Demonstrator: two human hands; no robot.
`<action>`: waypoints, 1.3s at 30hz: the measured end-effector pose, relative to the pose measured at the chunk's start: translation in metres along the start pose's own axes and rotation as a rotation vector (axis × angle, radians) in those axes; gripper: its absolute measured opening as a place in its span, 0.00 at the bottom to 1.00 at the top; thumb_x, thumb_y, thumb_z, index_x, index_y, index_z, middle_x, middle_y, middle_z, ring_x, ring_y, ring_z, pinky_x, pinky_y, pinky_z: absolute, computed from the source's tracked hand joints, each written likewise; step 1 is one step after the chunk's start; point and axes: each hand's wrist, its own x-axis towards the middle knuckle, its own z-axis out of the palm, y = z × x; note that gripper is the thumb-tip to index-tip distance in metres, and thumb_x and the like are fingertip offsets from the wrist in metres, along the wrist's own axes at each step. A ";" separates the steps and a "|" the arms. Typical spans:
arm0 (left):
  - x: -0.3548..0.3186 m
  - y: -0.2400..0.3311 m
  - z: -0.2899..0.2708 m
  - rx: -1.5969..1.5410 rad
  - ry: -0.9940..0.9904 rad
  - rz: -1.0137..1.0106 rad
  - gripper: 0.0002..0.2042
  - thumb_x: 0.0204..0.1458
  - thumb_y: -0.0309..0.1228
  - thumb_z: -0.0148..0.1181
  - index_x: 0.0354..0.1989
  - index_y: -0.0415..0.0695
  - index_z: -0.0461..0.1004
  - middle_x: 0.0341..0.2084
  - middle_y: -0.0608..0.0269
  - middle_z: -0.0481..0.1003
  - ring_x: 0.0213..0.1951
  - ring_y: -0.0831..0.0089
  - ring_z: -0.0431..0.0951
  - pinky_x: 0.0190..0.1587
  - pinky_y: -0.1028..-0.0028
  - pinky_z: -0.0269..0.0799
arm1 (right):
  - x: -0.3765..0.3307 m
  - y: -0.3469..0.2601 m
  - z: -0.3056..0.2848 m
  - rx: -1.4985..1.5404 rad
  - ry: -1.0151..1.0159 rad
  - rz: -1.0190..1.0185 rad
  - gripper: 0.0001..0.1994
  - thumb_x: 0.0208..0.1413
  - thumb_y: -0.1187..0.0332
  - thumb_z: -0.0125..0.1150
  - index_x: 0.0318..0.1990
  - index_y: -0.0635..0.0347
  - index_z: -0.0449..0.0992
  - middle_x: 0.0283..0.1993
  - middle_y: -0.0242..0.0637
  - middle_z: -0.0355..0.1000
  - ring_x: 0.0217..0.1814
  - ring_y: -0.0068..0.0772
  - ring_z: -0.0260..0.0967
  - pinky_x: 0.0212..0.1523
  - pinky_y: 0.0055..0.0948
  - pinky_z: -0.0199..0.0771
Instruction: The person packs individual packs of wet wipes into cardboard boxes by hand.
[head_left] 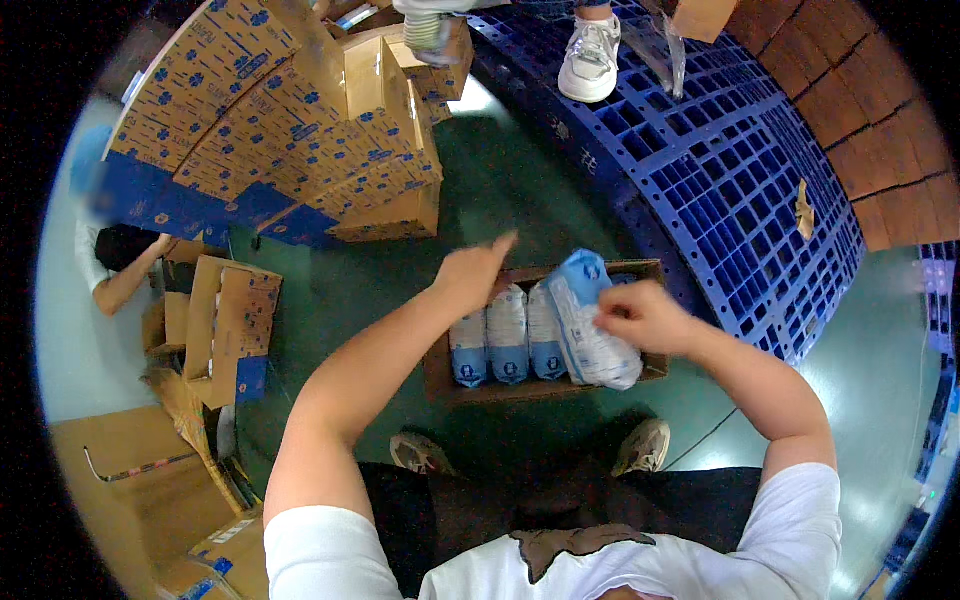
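Note:
An open cardboard box (505,393) lies on the floor in front of my feet. Inside it stand several blue-and-white plastic packs (508,335) in a row. One more blue-and-white pack (588,325) leans at a tilt over the right part of the box, above the others. My right hand (645,315) is closed at this pack's right side, with its fingers curled against the wrapping. Over the box's far left corner is my left hand (475,275), a finger stretched out and nothing seen in it; its other fingers are partly hidden.
Stacked printed cartons (290,130) rise at the far left. A blue plastic pallet (700,180) stretches along the right, with another person's shoe (590,62) on it. Brown boxes (860,110) are stacked behind. At left, another person's arm (130,278) reaches toward an open carton (230,325).

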 end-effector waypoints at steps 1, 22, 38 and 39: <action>-0.001 0.000 -0.003 0.011 -0.049 0.044 0.16 0.49 0.37 0.51 0.45 0.44 0.68 0.36 0.52 0.73 0.38 0.56 0.73 0.39 0.61 0.69 | 0.002 -0.015 -0.017 0.090 0.070 -0.030 0.10 0.48 0.65 0.57 0.23 0.62 0.69 0.21 0.36 0.66 0.22 0.34 0.64 0.26 0.31 0.63; 0.054 0.035 -0.067 -1.422 0.707 -0.108 0.27 0.50 0.50 0.53 0.47 0.37 0.64 0.40 0.56 0.72 0.42 0.68 0.73 0.44 0.68 0.68 | 0.134 -0.042 -0.038 0.865 0.684 0.165 0.49 0.38 0.38 0.60 0.57 0.71 0.50 0.48 0.58 0.64 0.48 0.45 0.66 0.48 0.33 0.67; 0.101 0.069 -0.053 -0.996 0.903 -0.059 0.34 0.48 0.56 0.50 0.44 0.30 0.62 0.40 0.44 0.71 0.43 0.58 0.72 0.47 0.68 0.64 | 0.131 0.011 -0.041 0.853 0.940 -0.065 0.31 0.43 0.44 0.60 0.42 0.68 0.70 0.39 0.47 0.72 0.42 0.35 0.71 0.42 0.32 0.70; 0.098 0.071 -0.052 -1.023 0.863 -0.039 0.34 0.48 0.55 0.50 0.46 0.30 0.61 0.41 0.44 0.70 0.44 0.58 0.71 0.48 0.67 0.64 | 0.128 0.011 -0.042 0.893 0.898 -0.116 0.31 0.43 0.46 0.61 0.43 0.67 0.69 0.40 0.46 0.72 0.42 0.34 0.71 0.42 0.32 0.70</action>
